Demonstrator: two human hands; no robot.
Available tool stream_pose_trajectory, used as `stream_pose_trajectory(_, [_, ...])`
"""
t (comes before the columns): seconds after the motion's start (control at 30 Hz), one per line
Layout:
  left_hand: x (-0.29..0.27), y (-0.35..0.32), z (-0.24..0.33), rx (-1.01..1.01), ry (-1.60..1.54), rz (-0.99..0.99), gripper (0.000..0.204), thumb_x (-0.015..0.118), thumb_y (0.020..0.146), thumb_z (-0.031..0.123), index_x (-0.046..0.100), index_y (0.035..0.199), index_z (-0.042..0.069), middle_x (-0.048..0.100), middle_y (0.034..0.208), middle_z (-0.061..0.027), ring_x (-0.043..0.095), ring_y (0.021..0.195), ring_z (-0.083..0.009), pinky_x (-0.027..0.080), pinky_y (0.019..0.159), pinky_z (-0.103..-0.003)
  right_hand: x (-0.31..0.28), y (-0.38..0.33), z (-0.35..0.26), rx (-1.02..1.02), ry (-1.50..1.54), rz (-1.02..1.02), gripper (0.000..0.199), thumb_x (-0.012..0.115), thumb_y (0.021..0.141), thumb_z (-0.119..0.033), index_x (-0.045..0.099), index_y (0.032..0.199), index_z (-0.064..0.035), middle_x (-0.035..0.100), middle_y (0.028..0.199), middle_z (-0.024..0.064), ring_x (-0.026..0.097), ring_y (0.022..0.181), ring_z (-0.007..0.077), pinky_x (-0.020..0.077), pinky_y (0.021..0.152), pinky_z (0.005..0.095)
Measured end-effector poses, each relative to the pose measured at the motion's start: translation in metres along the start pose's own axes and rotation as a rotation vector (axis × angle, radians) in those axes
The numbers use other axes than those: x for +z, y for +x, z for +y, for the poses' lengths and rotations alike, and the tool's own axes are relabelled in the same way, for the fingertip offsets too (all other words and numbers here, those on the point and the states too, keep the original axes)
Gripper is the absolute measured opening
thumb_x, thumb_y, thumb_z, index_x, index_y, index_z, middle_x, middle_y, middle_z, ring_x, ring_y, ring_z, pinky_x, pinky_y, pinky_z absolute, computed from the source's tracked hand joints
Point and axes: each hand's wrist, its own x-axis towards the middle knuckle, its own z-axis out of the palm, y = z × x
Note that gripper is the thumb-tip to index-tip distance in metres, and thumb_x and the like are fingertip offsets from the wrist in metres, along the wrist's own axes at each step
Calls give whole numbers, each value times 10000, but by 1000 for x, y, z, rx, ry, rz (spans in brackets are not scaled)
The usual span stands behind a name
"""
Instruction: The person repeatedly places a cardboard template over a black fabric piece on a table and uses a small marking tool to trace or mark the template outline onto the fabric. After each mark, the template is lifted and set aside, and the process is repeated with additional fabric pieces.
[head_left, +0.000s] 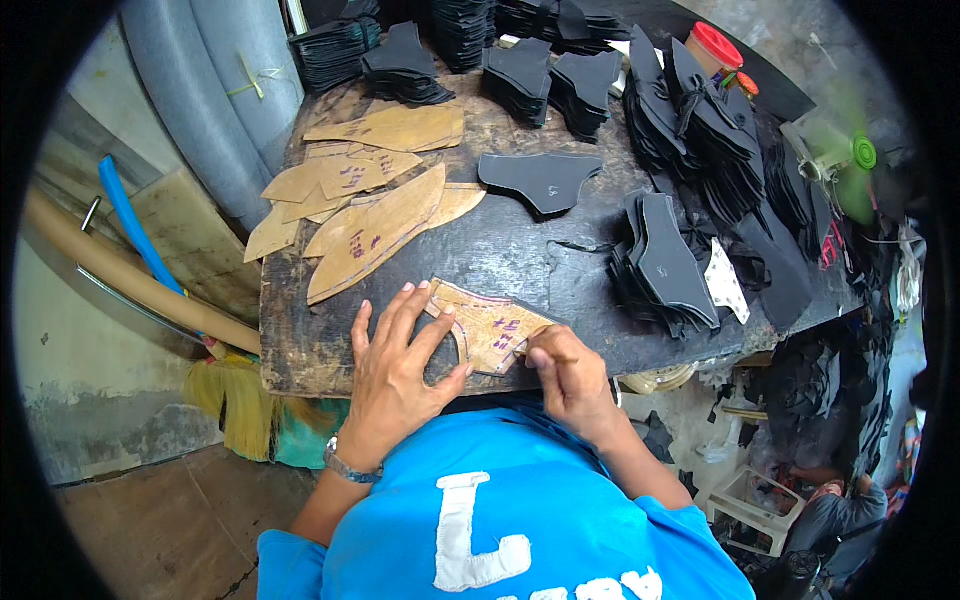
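While left hand (393, 372) pins, curved tan cardboard pattern (487, 326)

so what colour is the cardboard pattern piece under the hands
Tan brown with purple handwritten marks, the cardboard pattern piece shows best in the head view.

Two hands rest on the surface (520, 250): the left hand (395, 375) and the right hand (565, 375), with one cardboard pattern (490, 325) under them. Beyond it lies a spread of further cardboard patterns (365, 195), roughly seven, though overlaps make the exact number hard to tell. One single black cut piece (540, 180) lies alone, about eight stacks of black pieces (665, 265) stand around it, and there are one red-lidded jar (713, 48) and one green fan (850, 160).
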Motion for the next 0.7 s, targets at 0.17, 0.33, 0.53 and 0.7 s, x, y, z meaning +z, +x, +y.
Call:
stream_pose_trajectory(0.17, [4, -1, 2, -9, -12, 30, 615, 827, 742, 312, 662, 1297, 105, 485, 1502, -144, 394, 1452, -296, 163, 1205, -565, 1, -4, -1, 147, 157, 28, 88, 600, 1001, -58, 588, 962, 21, 625, 847, 142, 651, 784, 320, 532, 712, 389])
stream_pose_trajectory(0.33, [7, -1, 0, -2, -12, 55, 565, 805, 761, 346, 684, 1262, 116, 497, 1485, -141, 396, 1443, -286, 165, 1198, -588, 4, -4, -5, 36, 113, -32, 93, 597, 1002, -58, 590, 947, 18, 639, 891, 152, 660, 799, 319, 542, 728, 390])
stream_pose_trajectory(0.53, [7, -2, -1, 13, -10, 71, 580, 802, 753, 345, 675, 1275, 126, 503, 1479, -139, 413, 1432, -284, 184, 1188, -582, 5, 6, -13, 157, 228, -45, 84, 568, 1015, -45, 565, 967, 23, 634, 915, 156, 655, 777, 317, 536, 709, 384])
stream_pose_trajectory(0.7, [7, -1, -2, 18, 10, 80, 691, 807, 742, 322, 578, 1355, 101, 502, 1481, -131, 415, 1433, -278, 191, 1188, -568, 26, 22, -10, -48, 178, -82, 69, 604, 980, -30, 566, 940, 11, 600, 891, 178, 613, 816, 366, 511, 749, 425])
